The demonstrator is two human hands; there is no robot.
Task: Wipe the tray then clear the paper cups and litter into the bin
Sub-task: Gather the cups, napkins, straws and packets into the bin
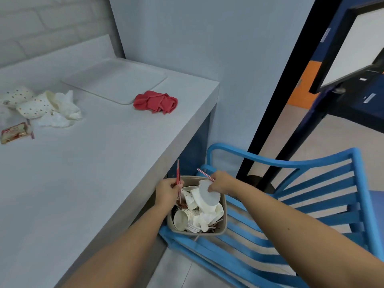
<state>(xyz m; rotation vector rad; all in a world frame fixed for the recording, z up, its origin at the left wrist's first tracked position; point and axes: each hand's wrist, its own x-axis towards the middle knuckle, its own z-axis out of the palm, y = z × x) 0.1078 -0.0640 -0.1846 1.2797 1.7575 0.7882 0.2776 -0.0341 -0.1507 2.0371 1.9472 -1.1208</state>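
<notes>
Both hands hover over the bin at lower centre: left hand [169, 191] pinches a red-and-white striped straw [178, 173], right hand [221, 182] pinches a second striped straw [205, 175] and a white paper cup [208, 196]. A grey tabletop [93, 173] fills the left. A blue slatted chair [311, 194] carries the beige square bin [224, 223], full of crushed cups. At upper left lie a pale rectangular tray [116, 82], a crumpled red cloth [155, 101], dotted paper cups [31, 107], white tissues [64, 113] and a snack wrapper [14, 133].

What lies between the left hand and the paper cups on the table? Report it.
Head view: bare table from the left hand up to crumpled tissues lying against the paper cups.
</notes>
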